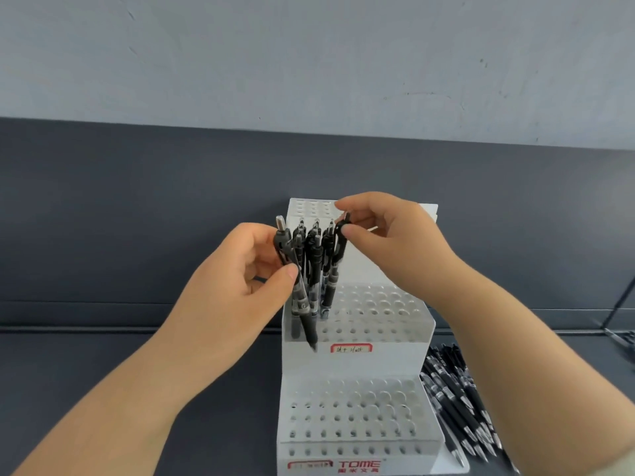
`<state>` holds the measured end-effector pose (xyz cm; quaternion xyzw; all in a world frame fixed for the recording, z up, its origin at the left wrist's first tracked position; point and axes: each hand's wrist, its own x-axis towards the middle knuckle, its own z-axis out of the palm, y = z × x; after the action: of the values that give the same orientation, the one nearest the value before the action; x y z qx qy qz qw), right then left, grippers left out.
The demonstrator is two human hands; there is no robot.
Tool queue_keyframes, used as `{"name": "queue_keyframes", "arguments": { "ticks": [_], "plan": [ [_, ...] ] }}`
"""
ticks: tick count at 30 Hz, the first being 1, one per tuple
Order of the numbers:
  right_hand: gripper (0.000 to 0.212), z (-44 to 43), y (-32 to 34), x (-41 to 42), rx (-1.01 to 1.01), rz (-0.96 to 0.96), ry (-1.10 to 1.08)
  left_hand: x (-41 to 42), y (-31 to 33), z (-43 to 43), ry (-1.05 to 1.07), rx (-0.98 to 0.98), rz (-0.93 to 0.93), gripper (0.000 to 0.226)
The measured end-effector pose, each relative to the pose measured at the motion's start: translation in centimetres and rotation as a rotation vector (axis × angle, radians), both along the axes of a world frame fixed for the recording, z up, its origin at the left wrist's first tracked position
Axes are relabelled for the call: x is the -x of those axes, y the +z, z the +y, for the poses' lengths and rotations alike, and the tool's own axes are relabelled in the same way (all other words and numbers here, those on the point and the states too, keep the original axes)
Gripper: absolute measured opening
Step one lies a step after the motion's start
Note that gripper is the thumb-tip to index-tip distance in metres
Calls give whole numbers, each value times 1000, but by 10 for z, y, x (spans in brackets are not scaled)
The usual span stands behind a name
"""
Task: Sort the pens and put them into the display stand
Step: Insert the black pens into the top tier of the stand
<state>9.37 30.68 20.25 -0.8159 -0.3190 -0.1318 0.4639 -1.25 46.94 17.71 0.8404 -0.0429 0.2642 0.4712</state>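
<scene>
A: What's the biggest thing in front of you?

B: The dark grey table (103, 389) runs across your view, with a dark panel and a pale wall (309, 56) behind it. At about 6 o'clock stands the white display stand (354, 369), stepped in tiers, each tier dotted with rows of round holes. A red-bordered label (351, 348) sits on the front of the middle step, and red lettering (359, 464) reading TOME marks the bottom edge.

A: And the pens?

B: Two groups. A loose pile of black pens (460, 407) lies flat on the table just beside the stand, at about 4 o'clock, tips pointing toward you. The standing pens (314, 266) are upright in the middle tier's left-hand holes, near the centre of your view; the lower tier's holes are bare.

A: What are your hands doing?

B: Your left hand (240, 286), coming in from 8 o'clock, is closed on a black pen (292, 269), thumb and fingers pinching its upper barrel. That pen is tilted, clicker up and to the left, tip down in front of the middle step, near the label. Your right hand (388, 242), from 4 o'clock, pinches the top of another black pen (338, 255) between thumb and forefinger; it stands nearly upright at the right edge of the standing group, lower end at the holes.
</scene>
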Motion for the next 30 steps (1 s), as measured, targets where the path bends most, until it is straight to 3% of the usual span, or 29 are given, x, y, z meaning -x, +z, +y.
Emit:
{"name": "queue_keyframes", "arguments": {
  "ticks": [5,11,17,22,30],
  "plan": [
    [22,-2,-2,-2,-22,17,16,-4,3,-1,-9,-4,-10,13],
    [17,1,-1,-3,-38,34,22,-7,19,-4,-31,-39,-49,32],
    [13,1,-1,-2,-71,12,6,-19,37,-8,-6,-88,-108,20],
    [10,-10,-5,-5,-67,36,-26,-31,53,-11,17,-221,-143,23],
    [16,-30,-9,-6,-30,10,-61,-44,48,-10,38,-451,-53,20]
  ]
}}
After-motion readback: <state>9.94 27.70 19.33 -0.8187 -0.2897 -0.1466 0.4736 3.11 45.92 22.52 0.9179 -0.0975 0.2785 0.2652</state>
